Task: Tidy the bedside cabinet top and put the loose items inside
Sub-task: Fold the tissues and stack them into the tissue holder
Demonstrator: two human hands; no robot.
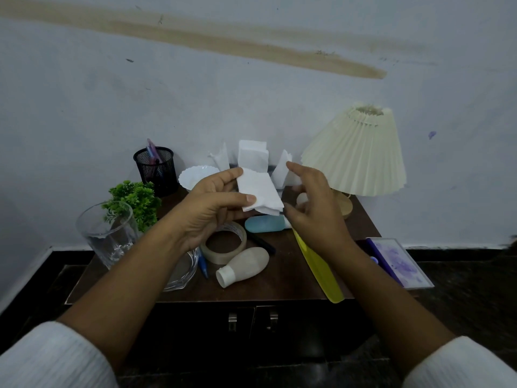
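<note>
My left hand [212, 208] pinches a folded white tissue [260, 194] between thumb and fingers above the dark wooden cabinet top [282, 284]. My right hand [313, 211] hovers at the tissue's right edge with its fingers spread and loosely curved, gripping nothing. More white tissues [251, 155] stand up behind it. Below the hands lie a tape roll [223, 245], a beige bottle [243, 267] on its side, a blue bottle [265, 224], a black marker [263, 243], a blue pen [203, 266] and a long yellow plastic piece [319, 267] that overhangs the front edge.
A glass tumbler [109, 233], a glass dish [181, 270], a green plant [134, 200], a mesh pen holder [156, 169] and a white scalloped bowl [195, 176] fill the left side. A pleated lamp [355, 152] and a purple box [400, 261] stand right. Two cabinet doors with handles [232, 322] are closed.
</note>
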